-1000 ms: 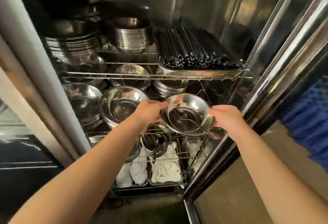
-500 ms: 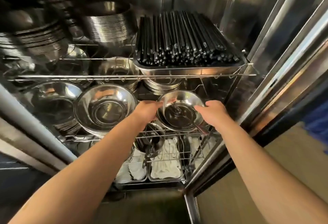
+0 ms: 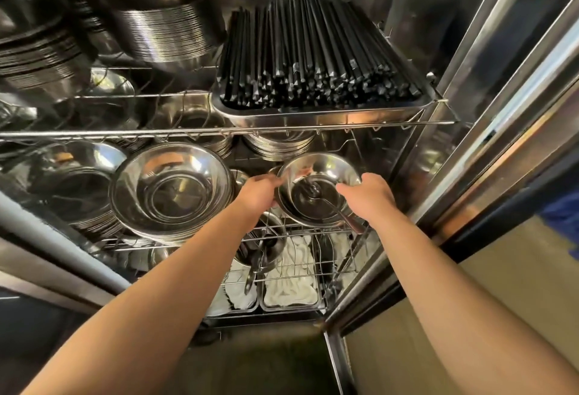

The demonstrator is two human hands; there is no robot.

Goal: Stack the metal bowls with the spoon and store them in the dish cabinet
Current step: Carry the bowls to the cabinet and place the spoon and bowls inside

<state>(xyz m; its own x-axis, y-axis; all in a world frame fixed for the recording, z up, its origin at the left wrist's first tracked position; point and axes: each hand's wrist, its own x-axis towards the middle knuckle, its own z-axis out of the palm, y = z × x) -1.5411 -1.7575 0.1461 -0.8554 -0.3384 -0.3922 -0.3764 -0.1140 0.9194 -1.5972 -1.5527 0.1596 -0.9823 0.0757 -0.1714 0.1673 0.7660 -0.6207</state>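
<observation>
I hold a small stack of shiny metal bowls inside the open dish cabinet, at the right end of the middle wire shelf. My left hand grips the stack's left rim and my right hand grips its right rim. A metal spoon lies in the top bowl, its handle sticking out over the near rim towards me. Whether the stack rests on the shelf or hangs just above it I cannot tell.
A large metal bowl stack sits just left of my hands. A tray of black chopsticks fills the upper shelf, with plate stacks to its left. White cloths in trays lie on the bottom rack. The cabinet's steel frame stands close on the right.
Both hands have carried the bowl stack with the spoon deeper into the cabinet onto the middle shelf's right end. My head has moved closer and tilted upward.
</observation>
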